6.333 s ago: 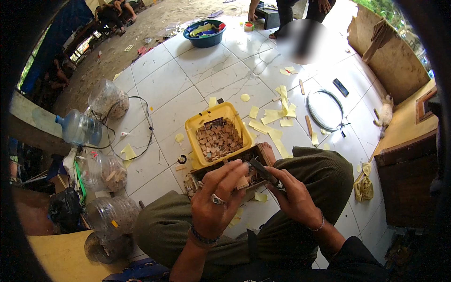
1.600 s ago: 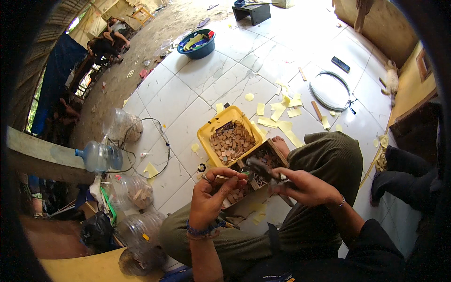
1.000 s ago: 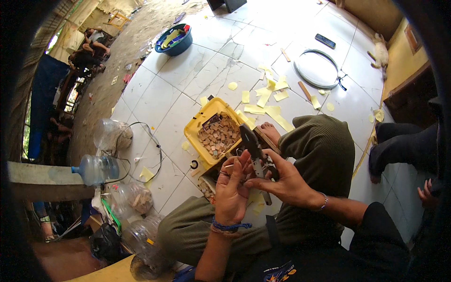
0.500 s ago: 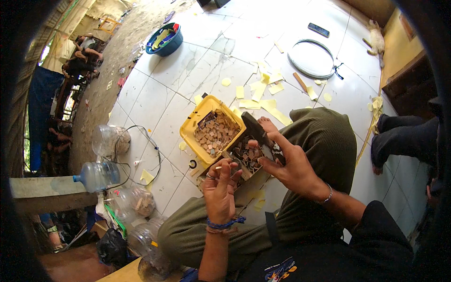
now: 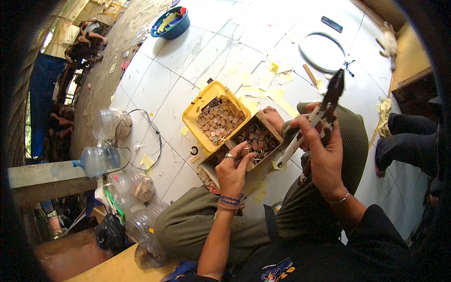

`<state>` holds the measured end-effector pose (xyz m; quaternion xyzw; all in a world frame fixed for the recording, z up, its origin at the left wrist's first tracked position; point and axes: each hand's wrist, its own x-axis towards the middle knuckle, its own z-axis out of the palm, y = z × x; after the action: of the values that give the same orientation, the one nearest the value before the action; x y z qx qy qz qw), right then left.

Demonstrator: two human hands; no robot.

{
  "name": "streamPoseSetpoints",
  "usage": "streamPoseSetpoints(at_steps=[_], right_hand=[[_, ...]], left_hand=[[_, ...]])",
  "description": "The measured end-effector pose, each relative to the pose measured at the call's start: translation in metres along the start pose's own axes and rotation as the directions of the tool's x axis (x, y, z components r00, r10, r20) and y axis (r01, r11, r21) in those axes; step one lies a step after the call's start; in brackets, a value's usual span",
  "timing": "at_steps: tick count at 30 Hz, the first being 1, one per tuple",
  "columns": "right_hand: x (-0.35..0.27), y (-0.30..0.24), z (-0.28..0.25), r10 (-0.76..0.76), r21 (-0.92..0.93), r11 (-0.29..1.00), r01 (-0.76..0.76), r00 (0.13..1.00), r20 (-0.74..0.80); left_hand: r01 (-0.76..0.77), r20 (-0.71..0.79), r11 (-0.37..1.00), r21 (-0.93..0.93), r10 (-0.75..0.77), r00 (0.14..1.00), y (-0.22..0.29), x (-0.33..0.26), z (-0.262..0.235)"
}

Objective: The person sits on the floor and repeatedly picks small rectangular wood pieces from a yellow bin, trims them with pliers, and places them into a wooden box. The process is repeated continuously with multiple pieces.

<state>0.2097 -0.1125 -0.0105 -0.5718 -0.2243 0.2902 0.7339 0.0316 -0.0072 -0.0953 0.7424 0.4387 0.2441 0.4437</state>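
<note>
My right hand (image 5: 324,155) is closed around tin snips (image 5: 334,91) with dark jaws and worn whitish handles, raised above my right knee. The jaws point away from me and the handles are spread. My left hand (image 5: 233,171) pinches a small brown piece (image 5: 247,149) between thumb and fingertips, over a wooden box (image 5: 260,165) holding many small brown chips. Partly on the box's far left side sits a yellow plastic tub (image 5: 190,123) with a heap of small square brown pieces (image 5: 220,123).
Yellow paper scraps (image 5: 277,98) litter the white tiles. Farther off lie a wire coil (image 5: 300,47), a phone (image 5: 331,24), a blue basin (image 5: 176,30) and a cat (image 5: 389,41). Clear plastic jugs (image 5: 101,160) line the left. Another person's legs (image 5: 404,148) are at right.
My right hand has lifted the snips up and to the right, away from the box. My left hand has moved right and forward, over the box. The whole view has shifted slightly.
</note>
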Motion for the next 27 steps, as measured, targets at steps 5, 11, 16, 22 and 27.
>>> streamPoseSetpoints(at_steps=[5, 11, 16, 22, 27], right_hand=[[-0.002, -0.005, -0.002, 0.052, 0.039, 0.998, -0.051, 0.998, -0.026], [-0.001, -0.013, -0.010, 0.274, 0.034, 0.961, -0.275, 0.961, 0.018], [0.003, -0.019, -0.005, 0.580, 0.175, 0.785, -0.595, 0.804, 0.133], [0.010, -0.030, -0.006, 0.689, 0.053, 0.704, -0.708, 0.700, 0.188], [0.016, -0.032, -0.008, 0.721, 0.120, 0.638, -0.760, 0.645, 0.254]], left_hand=[[-0.030, 0.107, 0.982, 0.187, 0.010, 0.994, -0.031, 0.007, 0.023], [-0.100, 0.072, 0.965, 0.243, 0.085, 0.994, -0.072, 0.046, 0.058], [0.095, -0.023, 0.957, 0.275, -0.092, 0.995, -0.135, 0.118, 0.062], [0.222, 0.086, 0.700, 0.679, -0.376, 0.922, -0.222, 0.185, 0.037], [0.213, 0.180, 0.670, 0.711, -0.466, 0.866, -0.252, 0.204, 0.064]])
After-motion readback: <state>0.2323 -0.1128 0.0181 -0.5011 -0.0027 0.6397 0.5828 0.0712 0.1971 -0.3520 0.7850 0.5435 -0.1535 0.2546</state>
